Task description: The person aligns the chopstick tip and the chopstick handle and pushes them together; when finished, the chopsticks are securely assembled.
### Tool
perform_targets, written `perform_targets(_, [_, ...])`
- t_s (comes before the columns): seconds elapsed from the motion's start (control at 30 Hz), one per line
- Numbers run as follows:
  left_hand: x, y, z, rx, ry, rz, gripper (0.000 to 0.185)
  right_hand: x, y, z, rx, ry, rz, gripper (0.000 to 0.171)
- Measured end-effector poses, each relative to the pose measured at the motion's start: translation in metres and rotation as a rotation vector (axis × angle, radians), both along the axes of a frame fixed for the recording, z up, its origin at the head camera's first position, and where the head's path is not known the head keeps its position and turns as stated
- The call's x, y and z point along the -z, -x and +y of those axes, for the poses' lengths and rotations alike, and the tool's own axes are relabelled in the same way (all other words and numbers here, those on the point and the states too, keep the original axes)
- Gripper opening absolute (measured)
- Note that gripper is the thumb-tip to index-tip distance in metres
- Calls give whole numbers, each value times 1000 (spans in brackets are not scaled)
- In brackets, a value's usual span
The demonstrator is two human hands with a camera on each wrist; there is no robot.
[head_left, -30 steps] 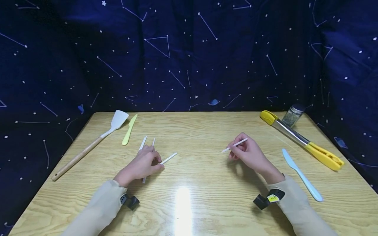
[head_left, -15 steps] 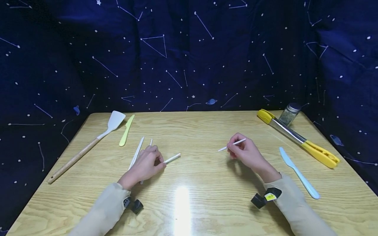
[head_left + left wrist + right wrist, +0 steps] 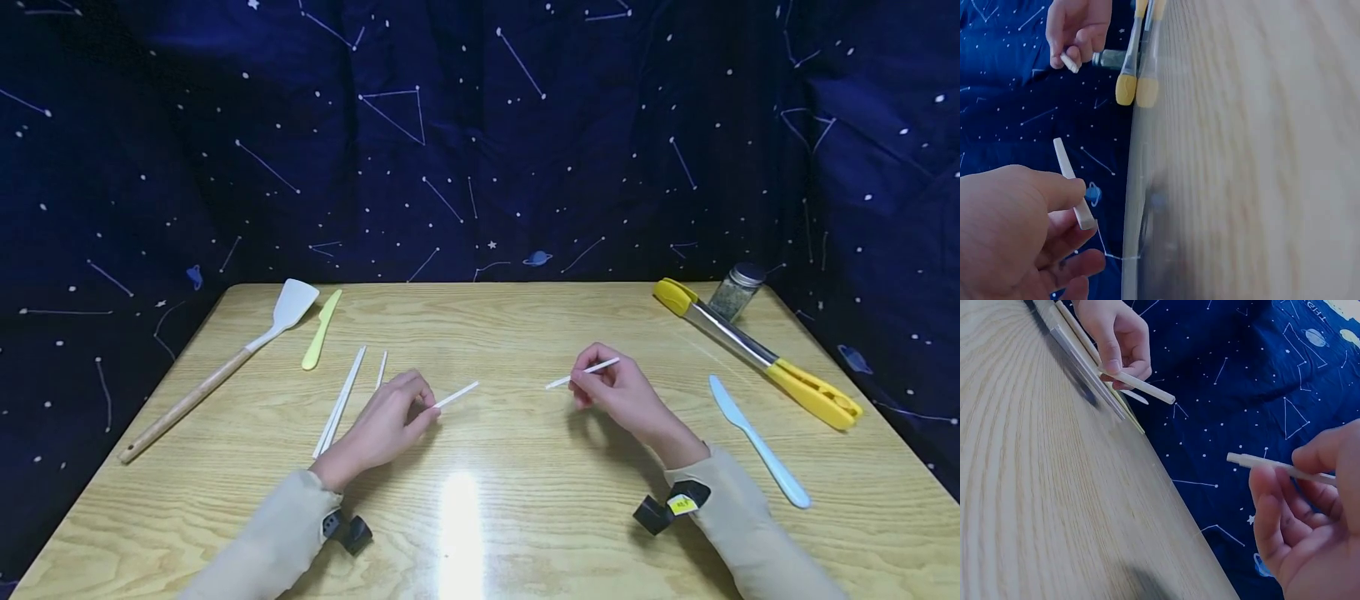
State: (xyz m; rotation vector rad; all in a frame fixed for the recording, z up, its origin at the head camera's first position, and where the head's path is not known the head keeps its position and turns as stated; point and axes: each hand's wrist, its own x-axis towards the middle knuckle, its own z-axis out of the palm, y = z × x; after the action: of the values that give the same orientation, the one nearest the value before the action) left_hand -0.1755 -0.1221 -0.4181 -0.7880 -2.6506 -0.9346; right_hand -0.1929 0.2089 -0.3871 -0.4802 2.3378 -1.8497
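Two white sticks are in hand, one each. The left hand (image 3: 386, 421) pinches a stick (image 3: 456, 395) by its near end between thumb and fingertips, low over the middle of the desk (image 3: 525, 533), with its free end pointing toward the right. The right hand (image 3: 618, 396) pinches the other stick (image 3: 583, 373) near its far end, lifted off the desk, with its free tip pointing left. The two tips face each other but are well apart.

Both grips sit at the very end of a thin, smooth stick, so I judge either could swivel or slip out and drop to the desk if the fingers loosen. Three more sticks (image 3: 341, 400) lie loose just left of the left hand; a sweep of that wrist could scatter them toward the green knife (image 3: 321, 331) and spatula (image 3: 225, 367) at the far left corner. On the right edge, the blue knife (image 3: 757, 442), tongs (image 3: 757, 350) and jar (image 3: 737, 292) lie well clear.
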Motion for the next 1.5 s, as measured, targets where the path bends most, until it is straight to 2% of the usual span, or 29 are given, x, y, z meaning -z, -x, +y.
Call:
perform_targets(0.13, [-2,-1,6,8,-24,-49,11,-1,-1,0,-40,25,23,2])
perform_targets(0.27, [-1,-3,10,37,-51,-60,11,-1,-2,-1,-75,31,21,7])
perform_targets(0.37, [0,-5,12,63,-77,-45,11,0,-4,-2,-90,28,16,11])
perform_targets(0.5, [0,-5,15,93,-116,11,9,-1,-4,-2,-118,34,33,14])
perform_targets(0.67, [-3,-5,23,107,-171,55,7,-1,-6,-2,-165,70,48,17])
perform_targets(0.9, [-6,-6,35,89,-221,34,6,-3,-7,-3,-198,108,66,14])
perform_targets(1.1, [-3,-6,44,124,-236,15,6,-2,-9,-2,-205,131,70,14])
perform_targets(1.5, [-2,-9,48,125,-252,24,6,2,-7,-3,-246,136,62,11])
